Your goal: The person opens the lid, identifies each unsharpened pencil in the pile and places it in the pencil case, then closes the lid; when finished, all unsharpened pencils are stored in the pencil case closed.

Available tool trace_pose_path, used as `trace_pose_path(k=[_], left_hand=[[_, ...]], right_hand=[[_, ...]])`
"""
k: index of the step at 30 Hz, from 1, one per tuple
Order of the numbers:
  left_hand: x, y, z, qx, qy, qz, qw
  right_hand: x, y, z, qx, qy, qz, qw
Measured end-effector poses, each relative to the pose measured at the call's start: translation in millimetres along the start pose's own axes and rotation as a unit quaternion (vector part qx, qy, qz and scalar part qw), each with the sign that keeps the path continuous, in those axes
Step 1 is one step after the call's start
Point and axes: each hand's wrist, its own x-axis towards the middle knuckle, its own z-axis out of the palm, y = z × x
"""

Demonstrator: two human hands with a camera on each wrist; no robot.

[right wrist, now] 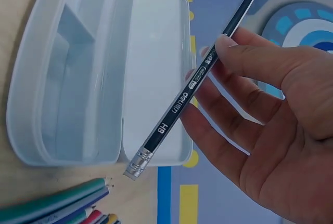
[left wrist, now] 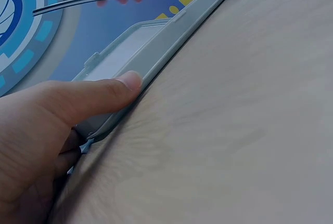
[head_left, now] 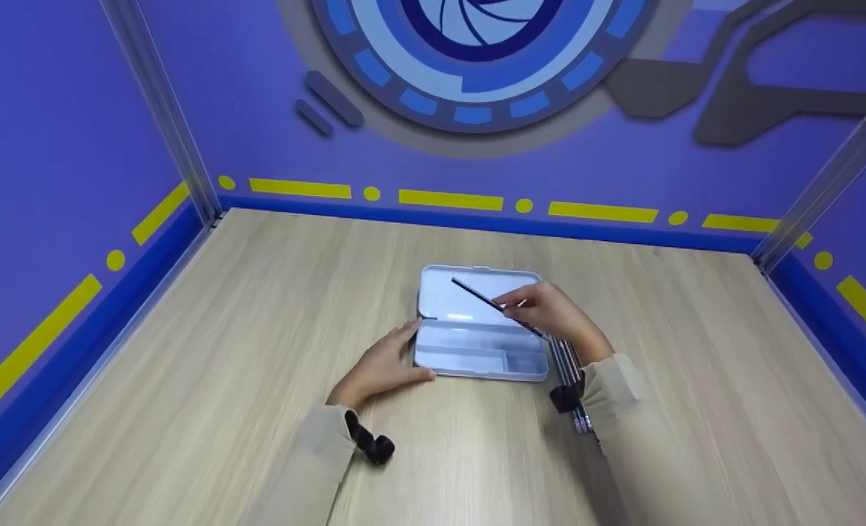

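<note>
— Two hands were at work, weren't they? What did the right hand (head_left: 553, 314) have?

— It pinched a slim black pencil with a silver ferrule and eraser (right wrist: 193, 85) between thumb and fingertips, the other fingers loosely bent below it. "HB" was printed on the barrel. The pencil hung in the air above the open white plastic pencil case (head_left: 480, 325), clear of it, its eraser end toward the wrist and its far end slanting up and away over the raised lid.

— And the left hand (head_left: 382, 365)?

— It rested on the pale wooden table (head_left: 221, 351) against the case's left end. The thumb (left wrist: 106, 96) lay out straight along the near edge of the case, touching it; the fingers reached toward the hinge side. They seemed fairly straight and were not wrapped round anything.

— Where did the case lie?

— Flat near the middle of the table, open, the lid tipped back on the far side and the shallow tray, with a divider inside it, on the near side.

— Anything beside it?

— Several more pencils in a row (head_left: 572, 372) lay on the table just to the right of the case, partly under the right wrist. From the right wrist view their tips (right wrist: 78, 208) showed green, blue and red just beyond the case's corner.

— Around all that?

— Purple walls with yellow dashes (head_left: 447, 199) and a blue circular emblem (head_left: 477, 51) closed in the table on three sides.
</note>
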Motion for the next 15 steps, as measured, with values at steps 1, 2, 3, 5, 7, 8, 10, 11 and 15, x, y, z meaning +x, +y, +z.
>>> trace_pose_path(k=[1, 2, 3, 5, 7, 8, 10, 11, 15], left_hand=[[-0.1, -0.5, 0.3, 0.0, 0.0, 0.0, 1.0], [-0.2, -1.0, 0.5, 0.001, 0.001, -0.001, 1.0], [-0.2, -1.5, 0.7, 0.001, 0.002, -0.003, 1.0], [-0.1, -2.7, 1.1, 0.002, 0.004, -0.004, 1.0], [-0.1, -3.3, 1.1, 0.0, 0.006, -0.002, 1.0], [-0.1, -3.4, 1.1, -0.002, 0.006, 0.0, 1.0], [-0.3, -3.3, 0.9, -0.005, 0.007, 0.005, 1.0], [-0.3, -3.2, 0.8, -0.006, 0.007, 0.007, 0.9999], [-0.4, -1.7, 0.2, -0.008, 0.005, 0.006, 0.9999]], right_hand=[[1.5, -1.0, 2.0, -0.002, -0.001, 0.0, 1.0], [2.8, -1.8, 3.9, -0.003, -0.004, -0.002, 1.0], [4.3, -2.5, 5.8, -0.003, -0.006, -0.002, 1.0], [7.0, -2.9, 9.4, -0.007, -0.009, -0.006, 1.0], [9.6, -3.0, 13.3, -0.016, -0.008, -0.011, 1.0], [10.7, -2.9, 15.3, -0.022, -0.008, -0.011, 1.0], [12.5, -3.1, 18.9, -0.033, -0.007, -0.012, 0.999], [13.4, -3.0, 20.5, -0.038, -0.007, -0.013, 0.999], [15.9, -3.3, 25.6, -0.053, -0.018, -0.011, 0.998]])
